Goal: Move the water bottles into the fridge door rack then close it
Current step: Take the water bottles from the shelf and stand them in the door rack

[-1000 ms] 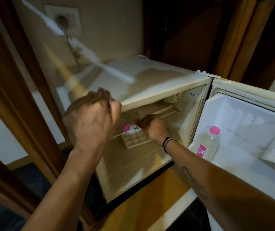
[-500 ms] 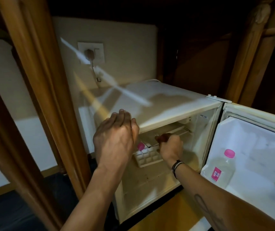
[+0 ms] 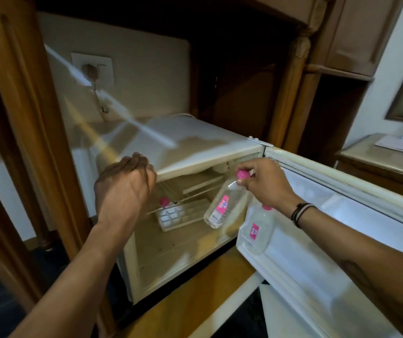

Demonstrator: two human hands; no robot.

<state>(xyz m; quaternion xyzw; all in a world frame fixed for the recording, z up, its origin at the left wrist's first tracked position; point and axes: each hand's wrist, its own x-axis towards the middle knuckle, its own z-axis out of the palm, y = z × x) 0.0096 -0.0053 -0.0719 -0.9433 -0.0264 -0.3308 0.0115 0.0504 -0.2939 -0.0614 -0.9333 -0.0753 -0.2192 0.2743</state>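
A small clear water bottle [image 3: 225, 203] with a pink cap and pink label is held by the right hand [image 3: 265, 184] at centre frame, pinched at the neck just under the cap; the grip is closed on it. The bottle is hung tilted, cap up and to the right, base down and to the left, so its long axis is slanted, not upright. The door rack [image 3: 251, 247] is found just right of and below the held bottle, at the near edge of the open fridge door [image 3: 342, 215], and a second bottle [image 3: 259, 228] is already stood upright in it. For the coming move, the base would likely need to be swung right and the bottle stood vertical beside that one; the right hand is nearer the rack. A third pink cap [image 3: 164, 201] is seen inside the fridge [image 3: 195, 142] at centre left, by a white ice tray [image 3: 183, 214] on the shelf, so at least one bottle is judged left to move. The left hand [image 3: 122, 189] is held loosely curled near the fridge's top front edge, nothing seen in it; contact with the edge cannot be told.
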